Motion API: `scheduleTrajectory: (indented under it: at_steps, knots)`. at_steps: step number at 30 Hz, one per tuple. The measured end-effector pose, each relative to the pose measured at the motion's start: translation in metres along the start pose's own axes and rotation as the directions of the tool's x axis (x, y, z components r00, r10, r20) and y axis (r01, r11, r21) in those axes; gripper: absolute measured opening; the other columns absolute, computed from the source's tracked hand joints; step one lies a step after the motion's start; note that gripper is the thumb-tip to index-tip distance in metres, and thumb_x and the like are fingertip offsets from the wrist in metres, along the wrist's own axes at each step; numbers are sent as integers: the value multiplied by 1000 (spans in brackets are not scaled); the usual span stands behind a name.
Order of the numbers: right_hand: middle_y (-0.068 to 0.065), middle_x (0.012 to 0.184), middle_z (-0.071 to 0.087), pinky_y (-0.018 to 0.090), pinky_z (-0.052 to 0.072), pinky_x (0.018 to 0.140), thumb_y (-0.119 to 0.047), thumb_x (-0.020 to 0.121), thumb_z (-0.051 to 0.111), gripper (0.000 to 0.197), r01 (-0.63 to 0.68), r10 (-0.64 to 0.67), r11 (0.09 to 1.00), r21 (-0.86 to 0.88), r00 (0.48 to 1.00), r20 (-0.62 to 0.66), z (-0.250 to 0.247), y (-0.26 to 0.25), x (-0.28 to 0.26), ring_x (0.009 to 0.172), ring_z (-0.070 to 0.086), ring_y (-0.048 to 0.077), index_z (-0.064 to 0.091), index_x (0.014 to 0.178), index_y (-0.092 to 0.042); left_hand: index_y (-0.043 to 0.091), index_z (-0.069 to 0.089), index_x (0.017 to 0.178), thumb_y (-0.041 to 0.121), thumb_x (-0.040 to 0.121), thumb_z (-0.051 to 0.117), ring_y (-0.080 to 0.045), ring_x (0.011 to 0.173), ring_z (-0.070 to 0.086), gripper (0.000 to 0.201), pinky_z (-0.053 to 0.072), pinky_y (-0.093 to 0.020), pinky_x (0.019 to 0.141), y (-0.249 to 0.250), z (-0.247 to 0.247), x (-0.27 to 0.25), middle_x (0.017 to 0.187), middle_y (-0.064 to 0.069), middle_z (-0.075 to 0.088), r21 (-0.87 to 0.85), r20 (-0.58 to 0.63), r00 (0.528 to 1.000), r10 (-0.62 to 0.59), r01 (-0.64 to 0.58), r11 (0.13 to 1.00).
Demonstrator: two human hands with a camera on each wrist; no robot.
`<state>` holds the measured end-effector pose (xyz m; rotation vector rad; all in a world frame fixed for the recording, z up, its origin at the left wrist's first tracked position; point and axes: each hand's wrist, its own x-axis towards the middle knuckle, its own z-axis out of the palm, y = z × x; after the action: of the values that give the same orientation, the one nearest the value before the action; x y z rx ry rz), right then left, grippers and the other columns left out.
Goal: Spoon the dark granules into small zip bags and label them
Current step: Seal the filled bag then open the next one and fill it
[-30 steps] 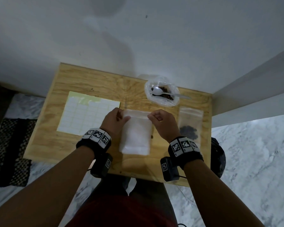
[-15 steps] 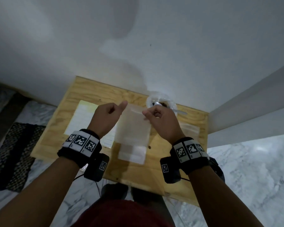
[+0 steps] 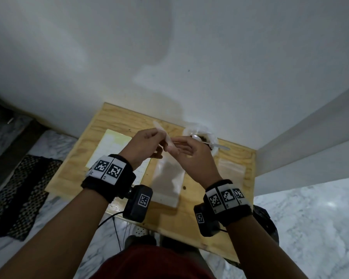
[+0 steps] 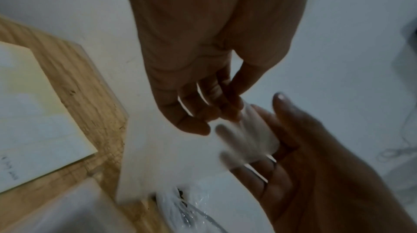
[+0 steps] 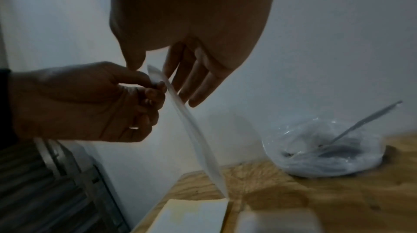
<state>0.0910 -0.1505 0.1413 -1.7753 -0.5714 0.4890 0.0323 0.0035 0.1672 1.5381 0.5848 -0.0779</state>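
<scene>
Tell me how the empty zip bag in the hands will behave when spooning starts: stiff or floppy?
Likely floppy: the zip bag bows in a curve below the left hand pinching its top. Probably very light: thin, translucent, empty. Its mouth may not stay open alone, so hold it while the spoon goes in.

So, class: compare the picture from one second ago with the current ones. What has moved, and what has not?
One zip bag has come up off the stack of bags. The left hand pinches its top, and the right hand touches it with straight fingers. The label sheet, filled bag, bowl and spoon stayed on the table.
</scene>
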Motion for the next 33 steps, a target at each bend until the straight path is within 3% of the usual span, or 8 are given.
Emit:
scheduleTrajectory:
  at_steps: [3,12,17,21,23,26,29,33]
  knots:
    - [-17,100,69,13,51,82,-24,86,72,24,-54,53,995,82,999,11,-1,-4,0,95,66,-3,67,109,-21,0,59,81,19,97,50,-16,65,52,27,54,-32,70,-2,4,-2,78,-8,59,26,21,998,53,-53,998]
    - [-5,87,73,20,55,80,-20,91,64,13,-55,53,998,-43,998,-46,-3,4,7,83,68,4,74,92,-13,8,58,72,21,97,55,-16,61,53,28,53,-28,65,-9,8,4,64,-8,56,77,30,994,109,-111,991]
    - [-8,75,70,8,47,63,-22,90,67,11,-139,134,990,-16,973,-185,-7,6,13,69,66,-3,65,97,-14,10,53,66,19,98,54,-15,56,51,33,44,-18,56,-6,11,6,61,-8,56,198,78,981,176,-188,962]
    - [-4,78,67,17,52,67,-15,89,67,9,-85,85,996,7,995,-61,-7,2,10,74,67,8,60,84,-14,12,56,65,19,98,53,-10,52,51,34,43,-19,56,-6,10,9,55,1,59,273,119,973,196,-222,936]
    - [-6,80,68,13,50,68,-5,90,60,18,-70,56,991,-112,991,-125,-10,8,14,73,65,3,67,78,-17,11,57,66,23,98,53,-12,54,51,34,43,-23,58,-6,9,10,56,2,60,357,145,972,182,-223,907]
    - [-4,88,71,17,51,78,-5,92,55,24,-97,22,951,-295,969,-247,-17,13,23,80,65,5,75,89,-17,10,56,67,24,96,54,-11,52,50,32,42,-21,55,-6,11,8,58,3,62,459,156,977,147,-204,865]
    - [-3,104,69,25,51,89,-13,95,54,22,-109,36,927,-359,978,-204,-15,14,25,93,63,8,72,107,-17,3,57,67,20,94,55,-1,39,42,32,34,-11,45,-3,13,9,57,0,60,469,108,982,157,-190,863]
    - [-5,124,63,31,52,92,-27,88,66,35,-118,102,933,-341,993,-65,-10,13,22,100,64,10,64,123,-24,0,57,67,18,94,55,0,36,40,32,30,-8,41,3,14,13,50,6,53,481,87,977,192,-210,851]
